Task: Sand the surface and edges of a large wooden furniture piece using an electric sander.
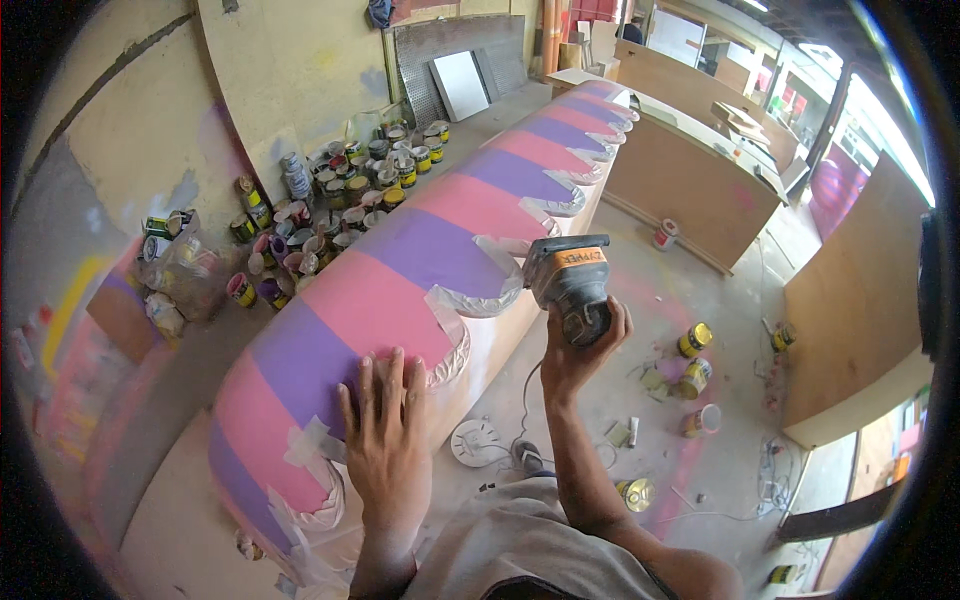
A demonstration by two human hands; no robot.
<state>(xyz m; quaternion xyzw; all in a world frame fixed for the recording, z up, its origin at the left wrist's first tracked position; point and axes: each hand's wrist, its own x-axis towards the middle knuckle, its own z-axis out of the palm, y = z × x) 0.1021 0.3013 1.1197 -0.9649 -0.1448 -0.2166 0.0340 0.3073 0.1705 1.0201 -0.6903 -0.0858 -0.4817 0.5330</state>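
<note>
A long rounded panel (375, 300), striped pink and purple like an awning, runs from the lower left to the far middle. Its scalloped right edge carries masking tape and plastic film (465, 302). My left hand (385, 410) lies flat on the near stripes, fingers stretched out and holding nothing. In my right hand (580, 345) is a black electric sander (570, 275) with an orange label, gripped by its body and raised beside the panel's right edge. Its flat pad faces away from me, apart from the stripes. A cord (527, 400) hangs down from it.
Many paint cans (350, 185) crowd the floor along the left wall, beside a plastic bag (185, 275). More cans (695, 340) stand on the floor to the right, near loose cables (775, 490). A wooden counter (690, 185) and a curved wooden panel (860, 310) stand farther right.
</note>
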